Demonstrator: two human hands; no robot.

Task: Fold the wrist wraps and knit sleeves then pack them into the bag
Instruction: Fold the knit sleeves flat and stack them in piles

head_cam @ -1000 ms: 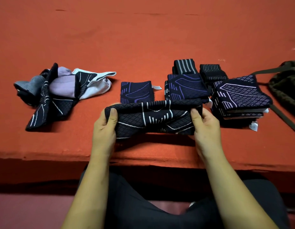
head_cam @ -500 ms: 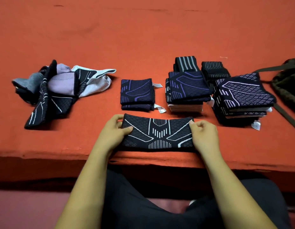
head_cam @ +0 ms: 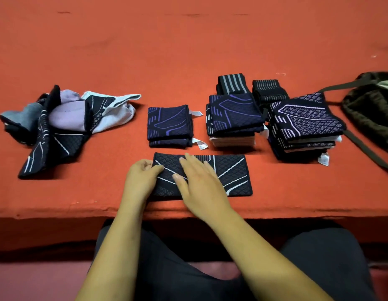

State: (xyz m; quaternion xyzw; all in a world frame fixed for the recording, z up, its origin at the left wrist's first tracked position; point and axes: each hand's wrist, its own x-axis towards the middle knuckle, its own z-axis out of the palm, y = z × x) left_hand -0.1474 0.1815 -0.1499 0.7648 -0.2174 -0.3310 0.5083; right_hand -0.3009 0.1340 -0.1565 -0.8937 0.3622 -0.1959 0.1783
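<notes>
Left hand (head_cam: 143,179) pinches the knit sleeve (head_cam: 230,174) end, right hand (head_cam: 199,185) pressing flat-fingered — slack release risks a skewed fold.

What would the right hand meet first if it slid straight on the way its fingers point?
Most likely the small folded navy stack, just beyond the sleeve that the right hand rests flat on.

Orange cloth-topped table (head_cam: 188,44), pinkish floor (head_cam: 25,283) below front edge.

Quilted matt knit sleeve (head_cam: 228,172) on felt-like rough orange table cover (head_cam: 188,51).
</notes>
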